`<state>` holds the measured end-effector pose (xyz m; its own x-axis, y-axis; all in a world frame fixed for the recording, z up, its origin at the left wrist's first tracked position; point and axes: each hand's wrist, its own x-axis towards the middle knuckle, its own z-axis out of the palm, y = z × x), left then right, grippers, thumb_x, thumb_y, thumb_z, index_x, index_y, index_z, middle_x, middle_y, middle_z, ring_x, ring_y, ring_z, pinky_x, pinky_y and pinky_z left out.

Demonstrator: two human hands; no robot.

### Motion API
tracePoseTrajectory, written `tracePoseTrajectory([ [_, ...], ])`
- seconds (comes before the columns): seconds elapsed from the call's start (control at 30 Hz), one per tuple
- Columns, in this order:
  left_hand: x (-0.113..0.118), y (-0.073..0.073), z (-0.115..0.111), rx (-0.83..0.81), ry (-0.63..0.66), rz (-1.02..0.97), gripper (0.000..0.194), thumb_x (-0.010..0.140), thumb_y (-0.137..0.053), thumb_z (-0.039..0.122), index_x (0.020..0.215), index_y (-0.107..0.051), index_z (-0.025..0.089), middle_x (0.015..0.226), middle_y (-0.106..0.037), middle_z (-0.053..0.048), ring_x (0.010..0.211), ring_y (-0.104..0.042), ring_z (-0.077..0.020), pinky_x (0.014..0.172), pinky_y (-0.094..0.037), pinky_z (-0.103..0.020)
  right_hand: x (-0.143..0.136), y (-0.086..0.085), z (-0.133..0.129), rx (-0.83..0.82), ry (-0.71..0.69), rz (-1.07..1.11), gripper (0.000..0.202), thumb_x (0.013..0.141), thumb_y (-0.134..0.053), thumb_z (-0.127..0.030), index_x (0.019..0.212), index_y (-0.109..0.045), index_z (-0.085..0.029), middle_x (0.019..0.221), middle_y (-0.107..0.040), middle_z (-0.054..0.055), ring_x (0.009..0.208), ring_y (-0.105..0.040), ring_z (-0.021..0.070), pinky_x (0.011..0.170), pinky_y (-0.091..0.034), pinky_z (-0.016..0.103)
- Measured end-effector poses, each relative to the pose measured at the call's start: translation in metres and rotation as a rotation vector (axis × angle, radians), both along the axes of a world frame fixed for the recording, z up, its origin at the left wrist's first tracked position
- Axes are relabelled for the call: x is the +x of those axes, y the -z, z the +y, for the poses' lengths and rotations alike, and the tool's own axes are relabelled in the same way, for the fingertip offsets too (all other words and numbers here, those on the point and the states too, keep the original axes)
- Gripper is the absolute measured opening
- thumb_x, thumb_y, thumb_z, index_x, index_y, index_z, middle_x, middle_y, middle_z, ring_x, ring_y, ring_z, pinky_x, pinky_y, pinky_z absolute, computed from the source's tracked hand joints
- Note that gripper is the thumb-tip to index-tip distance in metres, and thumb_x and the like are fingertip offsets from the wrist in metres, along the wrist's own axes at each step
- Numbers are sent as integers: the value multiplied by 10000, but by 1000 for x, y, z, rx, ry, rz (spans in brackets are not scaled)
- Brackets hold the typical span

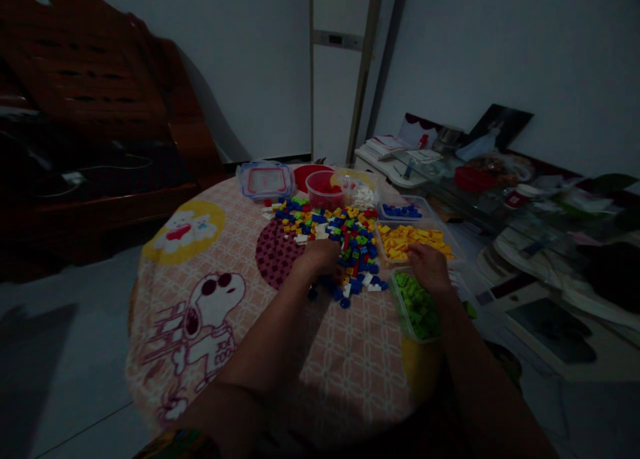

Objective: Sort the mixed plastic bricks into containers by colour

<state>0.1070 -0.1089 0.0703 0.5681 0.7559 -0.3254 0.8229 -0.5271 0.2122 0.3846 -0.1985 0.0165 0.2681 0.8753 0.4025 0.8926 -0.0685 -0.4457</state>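
A pile of small mixed-colour bricks [330, 229] lies on a round table under a cartoon-print cloth [200, 292]. My left hand [317, 257] rests on the pile's near edge, fingers curled down among the bricks; whether it grips one is hidden. My right hand [429, 267] hovers over a clear tub of green bricks [417, 309] at the table's right edge, fingers bent, its hold hidden. Behind that sits a tub of yellow bricks [413, 240], then a tub of blue bricks [403, 211].
A red-brick cup [325, 191], a white-brick tub [363, 193] and a lidded clear box [265, 180] stand at the table's far side. A dark wooden bench [90, 132] fills the left. A cluttered glass shelf [490, 179] runs along the right wall.
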Motion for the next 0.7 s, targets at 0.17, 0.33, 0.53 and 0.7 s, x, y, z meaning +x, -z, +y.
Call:
tracePoseTrajectory([
  [0.17,-10,-9,8,-68,9,-180,104,681,-755,216,764,-791,163,709,-748,-58,727,-693,-184,690,-510,-221,-1,-2,0,-14,-5,-21,311,821,-502,-287,954,-760,-173,1028,-767,130,977,-685,273,950,-511,417],
  [0.33,18,15,7,-252,-167,-793,112,775,-696,198,777,-769,114,607,-692,-15,580,-627,-122,608,-495,-210,-2,-1,1,-20,11,-25,318,821,-501,-281,964,-758,-163,1048,-767,142,994,-689,281,949,-512,419],
  [0.53,78,43,-18,-667,-417,-1308,207,821,-630,62,1013,-709,72,776,-749,-58,649,-680,-113,695,-568,-254,-2,-2,0,-18,-10,-47,340,837,-481,-299,975,-756,-153,1053,-764,148,994,-691,282,948,-513,418],
  [0.7,69,37,-10,-586,-345,-1341,262,813,-605,34,1052,-703,80,835,-757,-57,683,-682,-98,716,-559,-229,-4,-3,0,-11,11,-48,345,835,-477,-289,977,-758,-147,1042,-766,151,999,-692,287,950,-514,421],
])
